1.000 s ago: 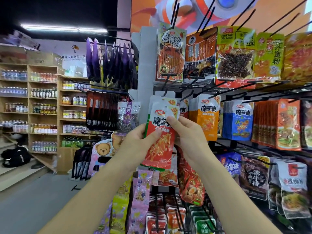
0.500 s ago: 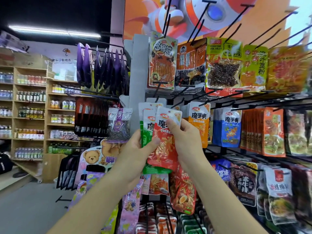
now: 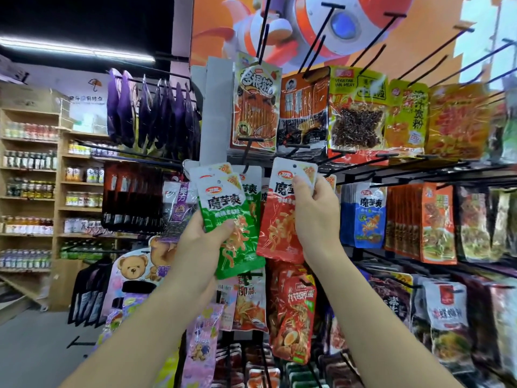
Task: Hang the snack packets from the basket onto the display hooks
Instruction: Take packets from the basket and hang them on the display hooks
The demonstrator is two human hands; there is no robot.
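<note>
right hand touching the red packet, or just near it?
Touching. The head view shows the right hand gripping the red packet at its top right corner, thumb pressed on the white header, fingers wrapped behind.

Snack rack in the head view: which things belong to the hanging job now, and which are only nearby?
Job:
left hand holding green packets
right hand holding red packet
empty hook

Nearby:
purple packets
bottle shelves
bear display

Retail shop, snack packets [image 3: 356, 110] on display hooks [image 3: 363, 159], wooden shelves [image 3: 60, 191] of bottled goods [image 3: 28, 189]
</note>
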